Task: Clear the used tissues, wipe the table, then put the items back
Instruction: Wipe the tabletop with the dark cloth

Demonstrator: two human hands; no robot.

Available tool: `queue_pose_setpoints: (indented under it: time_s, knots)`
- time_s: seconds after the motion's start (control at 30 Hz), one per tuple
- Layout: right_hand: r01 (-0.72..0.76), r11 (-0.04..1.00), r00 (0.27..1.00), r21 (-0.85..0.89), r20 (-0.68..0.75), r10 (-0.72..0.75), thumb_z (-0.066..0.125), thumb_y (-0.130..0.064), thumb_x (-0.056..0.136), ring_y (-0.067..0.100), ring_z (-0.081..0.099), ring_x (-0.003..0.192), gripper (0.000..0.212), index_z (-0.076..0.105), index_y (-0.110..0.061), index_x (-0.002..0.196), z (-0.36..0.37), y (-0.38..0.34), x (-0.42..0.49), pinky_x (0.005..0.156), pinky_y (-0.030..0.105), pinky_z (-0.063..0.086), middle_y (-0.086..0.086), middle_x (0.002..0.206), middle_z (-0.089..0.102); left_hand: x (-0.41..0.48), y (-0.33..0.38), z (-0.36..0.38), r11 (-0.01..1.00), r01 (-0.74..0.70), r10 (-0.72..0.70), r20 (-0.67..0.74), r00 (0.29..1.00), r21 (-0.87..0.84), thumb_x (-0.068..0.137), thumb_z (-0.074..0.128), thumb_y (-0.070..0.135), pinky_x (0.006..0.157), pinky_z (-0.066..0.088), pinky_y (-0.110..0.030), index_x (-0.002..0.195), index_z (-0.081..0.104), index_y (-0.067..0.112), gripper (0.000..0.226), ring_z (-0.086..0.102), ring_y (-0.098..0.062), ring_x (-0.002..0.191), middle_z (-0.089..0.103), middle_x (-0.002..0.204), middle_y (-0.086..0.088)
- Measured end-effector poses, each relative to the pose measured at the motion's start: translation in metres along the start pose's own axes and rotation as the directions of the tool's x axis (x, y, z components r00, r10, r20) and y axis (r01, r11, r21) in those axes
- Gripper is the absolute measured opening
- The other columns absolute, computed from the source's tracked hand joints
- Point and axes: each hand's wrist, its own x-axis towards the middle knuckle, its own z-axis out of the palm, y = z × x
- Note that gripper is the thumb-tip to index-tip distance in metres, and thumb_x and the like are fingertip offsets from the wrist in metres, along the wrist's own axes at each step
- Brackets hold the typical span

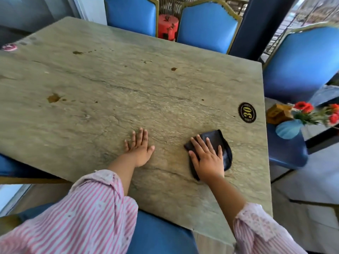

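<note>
Where the near right part of the table [128, 85] lies, a dark folded cloth [222, 149] sits flat under the right hand [207, 158], fingers straight and spread, pressing it down. Left hand [138, 146]: palm flat on bare stone, holding nothing. Brown stains [53, 98] farther off. Round "30" badge [247, 112] near the right edge. Blue chairs [207, 24] around.

The person wears a loose shirt of thin pink and white stripes, its left sleeve [88, 208] and right sleeve [260, 233] ending in crumpled cuffs that leave the forearms, left hand [139, 149] and right hand [207, 158] uncovered.
</note>
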Motion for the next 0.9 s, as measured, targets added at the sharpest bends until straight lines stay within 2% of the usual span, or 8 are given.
queue_pose_setpoints:
  time_s: [0.13,0.33,0.43,0.57,0.63,0.77,0.83,0.9]
  knots:
    - [-0.136,0.99,0.99,0.027,0.039,0.135,0.021,-0.046,0.099,0.019,-0.004,0.148,0.054,0.011,-0.031,0.15,0.003,-0.03,0.03,0.116,0.053,-0.005,-0.011,0.16,0.001,0.003,-0.003,-0.01,0.994,-0.029,0.022,0.064,0.998,0.11,0.099,0.017,0.047,0.115,-0.014,-0.048,0.145,-0.025,0.017,0.069,-0.029,-0.026,0.142,-0.036,0.151,-0.002]
    - [0.239,0.971,0.965,0.023,0.106,-0.241,0.006,-0.063,0.087,0.015,-0.009,0.147,0.068,0.01,-0.035,0.149,0.011,-0.055,-0.026,0.117,0.055,-0.002,-0.017,0.158,0.002,0.002,-0.034,-0.028,0.92,-0.235,0.189,0.17,0.967,0.315,0.096,0.022,0.055,0.118,-0.008,-0.042,0.144,-0.026,0.024,0.075,-0.026,-0.019,0.143,-0.035,0.151,0.001]
    - [0.011,0.999,1.0,-0.045,0.023,-0.01,0.01,-0.065,0.088,0.02,-0.016,0.145,0.069,0.003,-0.034,0.149,0.012,-0.041,-0.019,0.116,0.054,-0.008,-0.018,0.157,-0.006,0.003,-0.053,-0.027,0.879,-0.355,0.318,0.165,0.934,0.318,0.096,0.021,0.055,0.117,-0.012,-0.041,0.144,-0.026,0.025,0.074,-0.029,-0.018,0.142,-0.035,0.151,0.001]
    - [-0.337,0.941,0.94,-0.021,0.046,0.337,0.018,-0.057,0.096,0.028,-0.015,0.146,0.065,-0.002,-0.028,0.15,0.014,-0.075,0.02,0.113,0.058,-0.01,-0.008,0.159,-0.011,0.004,-0.086,-0.025,0.871,-0.419,0.411,0.084,0.908,0.256,0.099,0.02,0.048,0.116,-0.017,-0.038,0.145,-0.023,0.022,0.068,-0.03,-0.014,0.141,-0.032,0.153,0.004]
    - [-0.329,0.944,0.943,-0.009,0.057,0.329,0.017,-0.056,0.096,0.029,-0.015,0.146,0.066,-0.004,-0.025,0.15,0.021,-0.115,0.036,0.113,0.059,-0.011,-0.006,0.159,-0.012,0.007,-0.108,-0.028,0.896,-0.387,0.394,0.014,0.919,0.219,0.1,0.019,0.044,0.115,-0.016,-0.038,0.147,-0.019,0.021,0.065,-0.028,-0.014,0.142,-0.028,0.154,0.005]
    - [-0.136,0.991,0.988,-0.018,0.069,0.137,0.017,-0.056,0.096,0.027,-0.015,0.146,0.065,-0.003,-0.027,0.15,0.038,-0.174,0.039,0.114,0.057,-0.012,-0.008,0.159,-0.011,0.018,-0.135,-0.033,0.911,-0.339,0.366,-0.082,0.927,0.233,0.096,0.01,0.048,0.117,-0.011,-0.037,0.148,-0.015,0.018,0.064,-0.021,-0.014,0.145,-0.023,0.157,0.003]
    - [-0.086,0.996,0.995,-0.032,0.056,0.088,0.015,-0.062,0.092,0.025,-0.011,0.147,0.066,-0.001,-0.034,0.149,0.038,-0.168,0.03,0.114,0.056,-0.012,-0.014,0.159,-0.007,0.019,-0.138,-0.029,0.909,-0.336,0.376,-0.139,0.916,0.248,0.081,-0.003,0.058,0.118,-0.008,-0.037,0.149,-0.013,0.019,0.078,-0.018,-0.014,0.146,-0.02,0.157,0.003]
    - [-0.159,0.987,0.987,-0.031,0.002,0.16,0.014,-0.066,0.089,0.025,-0.007,0.148,0.066,0.001,-0.039,0.148,0.032,-0.14,0.023,0.114,0.056,-0.01,-0.018,0.158,-0.004,0.02,-0.136,-0.025,0.919,-0.33,0.368,-0.173,0.914,0.214,0.072,-0.009,0.062,0.118,-0.009,-0.037,0.149,-0.013,0.02,0.088,-0.018,-0.016,0.146,-0.02,0.157,0.002]
